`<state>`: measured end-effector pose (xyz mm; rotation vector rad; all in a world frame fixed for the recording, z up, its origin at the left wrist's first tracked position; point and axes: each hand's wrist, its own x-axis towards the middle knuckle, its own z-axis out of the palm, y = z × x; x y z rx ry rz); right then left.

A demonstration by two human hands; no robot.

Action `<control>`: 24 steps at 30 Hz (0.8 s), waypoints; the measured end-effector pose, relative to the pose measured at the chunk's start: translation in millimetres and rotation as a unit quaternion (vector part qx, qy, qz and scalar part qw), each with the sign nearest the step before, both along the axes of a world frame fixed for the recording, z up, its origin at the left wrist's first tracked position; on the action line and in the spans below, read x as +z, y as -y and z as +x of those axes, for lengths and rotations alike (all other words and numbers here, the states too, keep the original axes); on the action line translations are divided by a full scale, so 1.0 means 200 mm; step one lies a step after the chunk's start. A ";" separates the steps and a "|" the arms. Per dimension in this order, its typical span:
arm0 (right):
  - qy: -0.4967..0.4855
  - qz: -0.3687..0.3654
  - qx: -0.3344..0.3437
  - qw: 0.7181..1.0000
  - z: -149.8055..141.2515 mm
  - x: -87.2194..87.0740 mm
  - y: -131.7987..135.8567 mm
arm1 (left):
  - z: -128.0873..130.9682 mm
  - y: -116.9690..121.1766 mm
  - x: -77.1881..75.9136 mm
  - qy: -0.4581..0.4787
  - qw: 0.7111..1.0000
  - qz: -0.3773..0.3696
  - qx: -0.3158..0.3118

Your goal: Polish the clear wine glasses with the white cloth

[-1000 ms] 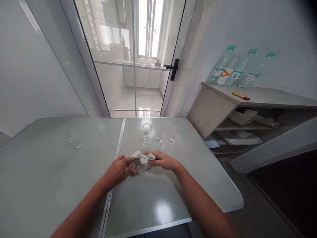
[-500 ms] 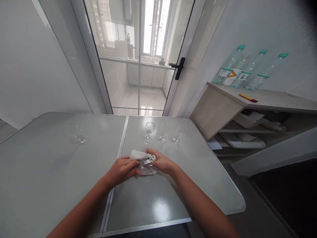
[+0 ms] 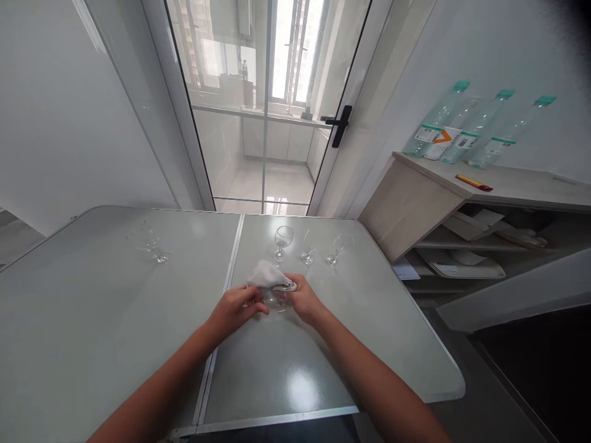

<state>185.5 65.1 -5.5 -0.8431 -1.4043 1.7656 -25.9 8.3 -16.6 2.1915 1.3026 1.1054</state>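
Between my two hands is a clear wine glass (image 3: 276, 301), tilted, with its shape partly hidden by fingers and cloth. My left hand (image 3: 237, 311) is closed around the glass from the left side. A white cloth (image 3: 266, 275) is bunched over the far side of the glass, and my right hand (image 3: 302, 299) grips it against the glass. Just beyond, a stemmed glass (image 3: 283, 240) stands upright, with a second glass (image 3: 308, 256) and a third glass (image 3: 332, 259) to its right.
More clear glassware (image 3: 159, 257) is on the left part of the grey table (image 3: 115, 320). A wooden shelf unit (image 3: 425, 197) stands at the right, bearing several plastic bottles (image 3: 462, 141) and a yellow-red packet (image 3: 473, 183). A glass door (image 3: 265, 154) rises behind the table.
The glass has turned in my hands, so its rounded edge now faces me. The cloth bulges higher on the far side. The view has shifted slightly.
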 end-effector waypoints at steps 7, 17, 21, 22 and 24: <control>0.036 0.131 -0.109 0.985 0.03 0.00 -0.04 | 0.07 -0.01 0.04 0.098 0.981 -0.164 0.031; -0.189 0.032 -0.162 0.968 -0.02 0.04 0.05 | 0.07 -0.01 0.00 0.228 0.949 -0.214 0.049; -0.191 0.023 -0.019 0.981 -0.04 0.03 0.10 | 0.11 -0.01 -0.02 0.312 0.906 -0.285 -0.020; -0.192 0.017 -0.010 0.981 -0.04 0.03 0.10 | 0.11 0.00 -0.02 0.328 0.892 -0.310 -0.036; -0.182 -0.004 -0.023 0.983 -0.03 0.04 0.09 | 0.12 0.01 -0.01 0.355 0.852 -0.377 -0.082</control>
